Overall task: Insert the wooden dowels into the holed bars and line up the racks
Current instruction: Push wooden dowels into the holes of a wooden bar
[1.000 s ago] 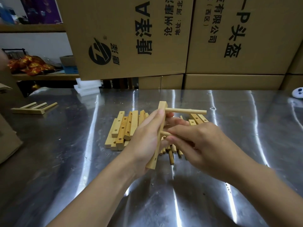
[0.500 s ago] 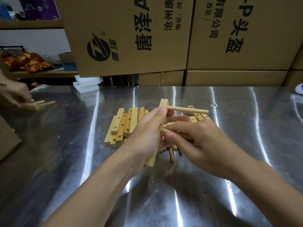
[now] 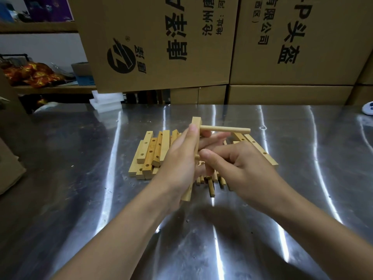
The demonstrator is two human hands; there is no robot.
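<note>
A steel table [image 3: 80, 188], cardboard boxes [image 3: 157, 47] behind. A pale holed wooden bar [image 3: 196, 122] is gripped upright in the left hand [image 3: 177, 164]. A round wooden dowel [image 3: 197, 156], pinched in the fingers [image 3: 209, 155] of the right hand [image 3: 242, 164], has been pushed deeper into it; this second peg is probably nearly seated.

Steel table [image 3: 60, 178] fills foreground, scuffed, bright light streaks [image 3: 110, 158] running toward camera. Behind it, wall of stacked cardboard boxes: big one [image 3: 157, 43] with black round logo and Chinese print, another [image 3: 298, 37] just right of it, lower row [image 3: 282, 94] underneath. Far left: wooden shelf [image 3: 50, 88] with red-gold packets [image 3: 30, 74], white wall [image 3: 40, 47] above. White foam blocks [image 3: 107, 99] at table's back edge. Cardboard flap [image 3: 8, 168] at left edge. Small white device [image 3: 367, 113] far right.
</note>
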